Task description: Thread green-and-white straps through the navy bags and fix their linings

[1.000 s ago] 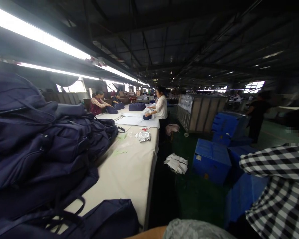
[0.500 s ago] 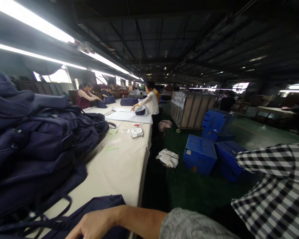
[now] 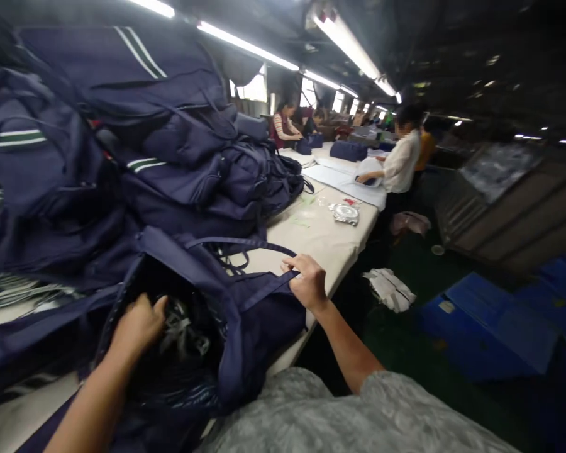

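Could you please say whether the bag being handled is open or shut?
The navy bag is open: the left hand is inside it.

Cream-covered table [image 3: 325, 242], heaped navy bags [image 3: 183, 141], silvery bundle [image 3: 346, 214], pale sheet [image 3: 342, 184]

The open fabric bag [image 3: 259, 308] is navy outside, dark inside; the heaped fabric bags [image 3: 183, 135] are navy, some with green-and-white stripes. The long table [image 3: 318, 242] is cream, the wearer's fabric top [image 3: 358, 418] mottled grey.

The person's left forearm [image 3: 92, 390] extends forward and inward, the left hand [image 3: 139, 324] held thumb apart, while the right forearm [image 3: 346, 343] angles inward, the right hand [image 3: 306, 280] curled in a grip.
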A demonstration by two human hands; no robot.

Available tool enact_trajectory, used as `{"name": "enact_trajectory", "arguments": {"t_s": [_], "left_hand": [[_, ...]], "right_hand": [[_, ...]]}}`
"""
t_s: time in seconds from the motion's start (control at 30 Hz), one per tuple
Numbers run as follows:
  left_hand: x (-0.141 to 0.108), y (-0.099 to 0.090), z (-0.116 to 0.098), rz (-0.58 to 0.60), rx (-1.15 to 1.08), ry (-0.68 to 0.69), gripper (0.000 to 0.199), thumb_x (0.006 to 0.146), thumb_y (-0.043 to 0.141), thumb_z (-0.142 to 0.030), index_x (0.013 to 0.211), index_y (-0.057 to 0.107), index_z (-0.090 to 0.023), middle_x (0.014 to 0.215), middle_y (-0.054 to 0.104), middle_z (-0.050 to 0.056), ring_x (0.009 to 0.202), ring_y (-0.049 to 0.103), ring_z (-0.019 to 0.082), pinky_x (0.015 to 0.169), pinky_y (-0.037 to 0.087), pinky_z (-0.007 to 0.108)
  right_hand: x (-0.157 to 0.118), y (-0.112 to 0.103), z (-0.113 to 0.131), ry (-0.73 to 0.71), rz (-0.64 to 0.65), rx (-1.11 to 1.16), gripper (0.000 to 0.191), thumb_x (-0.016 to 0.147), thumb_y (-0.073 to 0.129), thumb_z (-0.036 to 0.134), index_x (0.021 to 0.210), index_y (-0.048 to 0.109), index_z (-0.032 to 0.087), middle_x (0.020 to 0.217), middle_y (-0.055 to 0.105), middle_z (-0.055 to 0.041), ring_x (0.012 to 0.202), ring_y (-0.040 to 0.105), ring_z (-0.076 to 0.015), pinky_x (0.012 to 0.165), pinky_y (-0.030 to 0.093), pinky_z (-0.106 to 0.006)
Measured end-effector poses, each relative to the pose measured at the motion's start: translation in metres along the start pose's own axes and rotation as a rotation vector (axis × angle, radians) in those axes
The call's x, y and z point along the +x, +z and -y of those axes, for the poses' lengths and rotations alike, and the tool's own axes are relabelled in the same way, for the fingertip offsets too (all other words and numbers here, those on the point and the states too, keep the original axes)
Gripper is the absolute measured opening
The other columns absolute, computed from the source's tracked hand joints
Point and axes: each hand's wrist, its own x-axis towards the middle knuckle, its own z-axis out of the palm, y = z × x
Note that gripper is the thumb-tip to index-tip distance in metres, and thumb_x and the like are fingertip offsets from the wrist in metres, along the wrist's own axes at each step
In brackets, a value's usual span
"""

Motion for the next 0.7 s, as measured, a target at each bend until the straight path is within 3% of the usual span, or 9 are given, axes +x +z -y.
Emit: {"name": "enact_trajectory", "arguments": {"t_s": [0.07, 0.17, 0.23, 0.27, 0.4, 0.5, 0.57, 0.63, 0.7], "left_hand": [[-0.013, -0.003, 0.001, -0.037, -0.007, 0.045, 0.032, 0.082, 0.049, -0.033, 0.091, 0.067, -0.008, 0.112, 0.066, 0.021, 0.115, 0.059, 0.038, 0.104, 0.041, 0.052], [-0.035, -0.015, -0.008, -0.307, -0.034, 0.250, 0.035, 0.083, 0.049, -0.042, 0.098, 0.070, -0.018, 0.120, 0.066, 0.009, 0.114, 0.060, 0.025, 0.108, 0.040, 0.037], [-0.049, -0.025, -0.007, -0.505, 0.025, 0.256, 0.045, 0.083, 0.051, -0.049, 0.109, 0.068, -0.016, 0.129, 0.061, 0.010, 0.123, 0.054, 0.027, 0.111, 0.037, 0.040], [-0.054, -0.030, -0.005, -0.526, 0.046, 0.175, 0.052, 0.082, 0.054, -0.051, 0.117, 0.065, -0.014, 0.134, 0.058, 0.012, 0.127, 0.051, 0.029, 0.112, 0.036, 0.043], [-0.063, -0.030, 0.020, -0.317, -0.168, -0.267, 0.070, 0.078, 0.059, -0.053, 0.135, 0.052, -0.012, 0.133, 0.059, 0.016, 0.120, 0.057, 0.032, 0.108, 0.041, 0.046], [-0.064, -0.010, 0.040, -0.313, -0.211, -0.354, 0.082, 0.077, 0.066, -0.048, 0.141, 0.041, -0.002, 0.144, 0.046, 0.025, 0.136, 0.041, 0.037, 0.116, 0.029, 0.048], [-0.064, 0.008, 0.046, -0.270, -0.378, -0.480, 0.093, 0.076, 0.070, -0.045, 0.146, 0.030, 0.001, 0.149, 0.037, 0.029, 0.138, 0.036, 0.039, 0.117, 0.028, 0.050], [-0.065, 0.027, 0.044, -0.117, -0.718, -0.603, 0.083, 0.080, 0.067, -0.043, 0.144, 0.033, -0.002, 0.143, 0.044, 0.028, 0.129, 0.050, 0.036, 0.109, 0.042, 0.050], [-0.065, 0.042, 0.035, 0.013, -1.006, -0.627, 0.064, 0.084, 0.063, -0.039, 0.135, 0.043, -0.007, 0.133, 0.055, 0.024, 0.116, 0.060, 0.031, 0.098, 0.052, 0.045]], "right_hand": [[0.004, -0.001, 0.002, -0.042, -0.023, 0.015, 0.011, 0.089, 0.062, 0.023, 0.088, 0.073, 0.020, 0.087, 0.070, -0.0065, 0.088, 0.063, -0.0183, 0.086, 0.051, -0.033], [0.006, 0.000, 0.004, -0.017, -0.088, 0.016, 0.013, 0.090, 0.062, 0.026, 0.084, 0.072, 0.020, 0.097, 0.068, -0.0084, 0.099, 0.061, -0.0203, 0.092, 0.050, -0.037], [0.010, 0.002, 0.003, 0.028, -0.148, 0.001, 0.014, 0.089, 0.063, 0.030, 0.084, 0.072, 0.020, 0.109, 0.065, -0.0104, 0.108, 0.058, -0.0221, 0.097, 0.049, -0.040], [0.012, 0.003, 0.001, 0.049, -0.173, -0.004, 0.015, 0.089, 0.064, 0.032, 0.085, 0.072, 0.020, 0.114, 0.062, -0.0115, 0.112, 0.057, -0.0232, 0.099, 0.048, -0.041], [0.021, 0.014, -0.011, 0.158, -0.220, 0.096, 0.029, 0.086, 0.067, 0.039, 0.106, 0.069, 0.018, 0.130, 0.053, -0.0152, 0.124, 0.052, -0.0262, 0.102, 0.047, -0.043], [0.024, 0.028, -0.018, 0.324, -0.235, 0.353, 0.062, 0.081, 0.071, 0.043, 0.134, 0.052, 0.017, 0.140, 0.045, -0.0186, 0.125, 0.054, -0.0270, 0.096, 0.052, -0.041], [0.024, 0.038, -0.018, 0.447, -0.198, 0.553, 0.079, 0.079, 0.072, 0.045, 0.145, 0.037, 0.019, 0.140, 0.046, -0.0198, 0.120, 0.059, -0.0269, 0.094, 0.054, -0.041], [0.022, 0.046, -0.013, 0.534, -0.107, 0.733, 0.086, 0.079, 0.072, 0.046, 0.149, 0.028, 0.019, 0.133, 0.052, -0.0194, 0.114, 0.063, -0.0264, 0.094, 0.054, -0.043], [0.019, 0.051, -0.003, 0.554, 0.009, 0.869, 0.087, 0.079, 0.072, 0.046, 0.148, 0.027, 0.020, 0.134, 0.052, -0.0195, 0.112, 0.065, -0.0265, 0.092, 0.056, -0.042]]}}
